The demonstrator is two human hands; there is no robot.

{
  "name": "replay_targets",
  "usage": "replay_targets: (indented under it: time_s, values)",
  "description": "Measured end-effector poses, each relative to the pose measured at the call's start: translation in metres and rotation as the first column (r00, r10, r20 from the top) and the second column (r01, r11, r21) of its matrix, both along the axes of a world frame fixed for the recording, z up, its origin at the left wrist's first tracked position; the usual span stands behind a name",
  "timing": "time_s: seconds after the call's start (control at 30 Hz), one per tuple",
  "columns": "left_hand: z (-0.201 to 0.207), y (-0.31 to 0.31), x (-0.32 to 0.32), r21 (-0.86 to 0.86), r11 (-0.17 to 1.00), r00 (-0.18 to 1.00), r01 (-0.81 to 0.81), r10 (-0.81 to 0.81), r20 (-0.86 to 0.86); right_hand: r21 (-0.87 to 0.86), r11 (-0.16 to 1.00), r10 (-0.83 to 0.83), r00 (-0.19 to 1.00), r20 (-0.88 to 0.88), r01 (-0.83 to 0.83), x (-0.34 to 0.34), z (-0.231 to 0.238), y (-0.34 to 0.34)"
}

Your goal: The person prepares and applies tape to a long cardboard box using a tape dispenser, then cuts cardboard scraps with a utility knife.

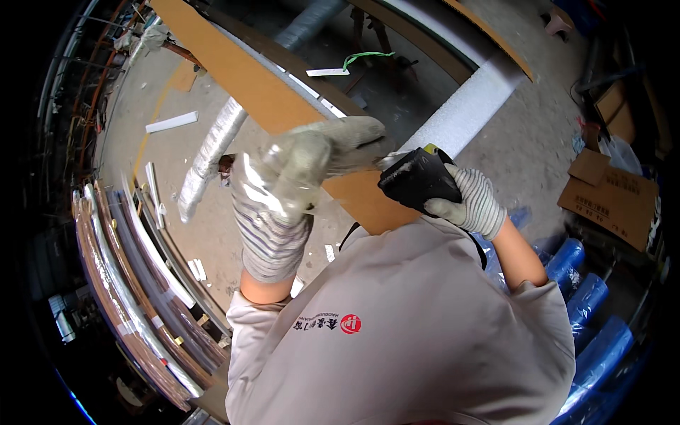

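Black hand tool (418, 180) is sitting far of the person's grey shirt (404, 297), a little to the right, by the near end of a long brown cardboard strip (244, 71). It is looking hard and blocky, with a bit of yellow on its far side, so it is probably stiff and light enough for one hand. Its smooth sides may be feeling slippery. The thick right end is seeming the best place for taking hold, with fingers staying away from the left end, where something thin is poking out, too blurry to name. The right hand (471, 202) is gripping that right end, half closed, its thumb pressing on the near side. On the left, clear plastic (256, 177) is bunching up and shining over the left hand (301, 159). It is likely very light, soft, slippery and easy to tear, so grabbing a big bunch should be safest. The left hand is bending partly open, its fingers pointing right. They are showing blurry, so I cannot tell how tightly it is holding the plastic, or whether it is touching the tool.
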State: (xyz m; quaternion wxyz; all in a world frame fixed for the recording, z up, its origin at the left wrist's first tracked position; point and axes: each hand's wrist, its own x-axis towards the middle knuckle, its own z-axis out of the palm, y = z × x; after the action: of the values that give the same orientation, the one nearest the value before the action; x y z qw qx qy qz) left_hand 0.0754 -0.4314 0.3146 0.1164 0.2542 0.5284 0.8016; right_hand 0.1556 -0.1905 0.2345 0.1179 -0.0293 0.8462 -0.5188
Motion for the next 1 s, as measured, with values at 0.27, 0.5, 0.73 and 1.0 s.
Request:
replay_targets:
  time_s: [0.27, 0.5, 0.73, 1.0]
  values:
    - [0.003, 0.042, 0.037, -0.500, 0.865, 0.992, 0.029, -0.088, -0.095, 0.671, 0.722, -0.121, 0.986, -0.118, 0.169, -0.009, 0.009, -0.012]
    - [-0.028, -0.005, -0.010, -0.130, 0.943, 0.952, -0.305, 0.303, -0.039, 0.742, 0.664, -0.211, 0.975, 0.069, 0.091, -0.028, -0.015, 0.005]
    - [-0.053, -0.018, -0.005, 0.036, 0.973, 0.879, -0.226, 0.188, 0.438, 0.848, 0.530, 0.180, 0.976, -0.119, 0.005, -0.040, -0.057, 0.005]
    - [-0.056, 0.012, -0.009, 0.370, 0.883, 0.623, -0.289, -0.121, 0.773, 0.316, 0.947, 0.221, 0.597, -0.771, 0.058, -0.053, 0.017, -0.023]
